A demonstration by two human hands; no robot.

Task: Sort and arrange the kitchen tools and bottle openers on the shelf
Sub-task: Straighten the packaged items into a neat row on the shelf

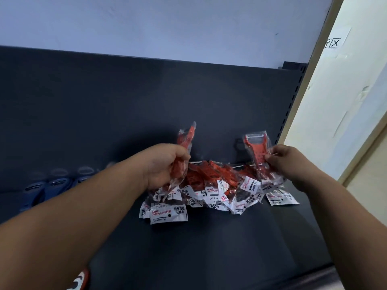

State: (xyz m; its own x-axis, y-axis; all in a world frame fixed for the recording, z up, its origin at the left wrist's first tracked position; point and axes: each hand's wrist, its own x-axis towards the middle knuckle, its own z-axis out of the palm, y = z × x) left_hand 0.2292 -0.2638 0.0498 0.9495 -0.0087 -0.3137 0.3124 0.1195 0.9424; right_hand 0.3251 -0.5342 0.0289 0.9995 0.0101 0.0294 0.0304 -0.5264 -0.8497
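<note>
left hand (165,164) closed around a bagged red peeler (187,141), lifted at 12 o'clock of the heap's left end. right hand (287,162) pinching the lower part of a second bagged peeler (256,147), blade end up, at 2 o'clock of the heap. between and under both hands, a heap of packaged red peelers (211,185) lying on the dark shelf (209,248) against its back panel, white label cards toward 6 o'clock. at 9 o'clock of the heap, blurred blue bottle openers (56,185) in a row.
</note>
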